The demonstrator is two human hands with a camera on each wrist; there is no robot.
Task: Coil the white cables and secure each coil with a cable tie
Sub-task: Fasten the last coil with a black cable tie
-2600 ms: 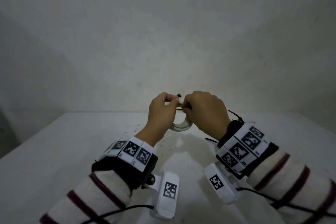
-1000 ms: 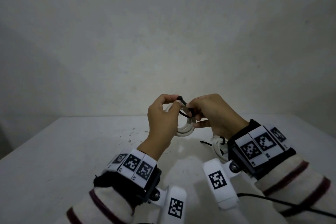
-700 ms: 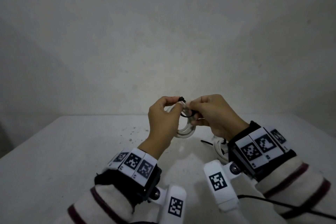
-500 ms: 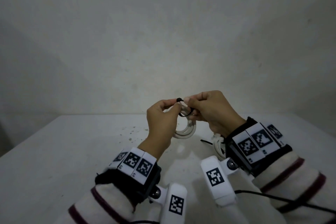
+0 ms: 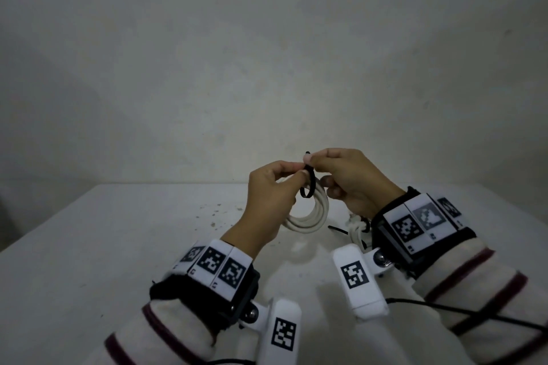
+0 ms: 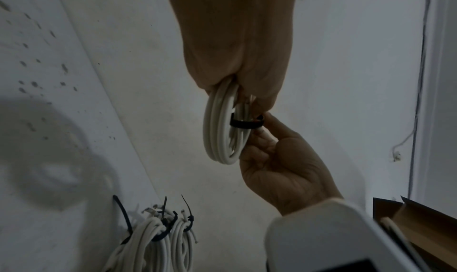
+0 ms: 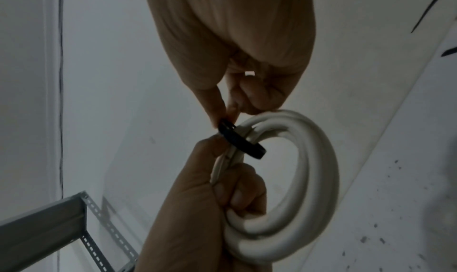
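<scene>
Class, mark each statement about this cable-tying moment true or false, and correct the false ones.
1. The left hand grips the white cable coil. True.
2. The black cable tie lies loose on the table. False: it loops round the coil, pinched by the right hand.
3. The coil is held above the table. True.
4. No other coils are in sight. False: tied coils lie on the table.
5. The cable tie is white. False: black.
</scene>
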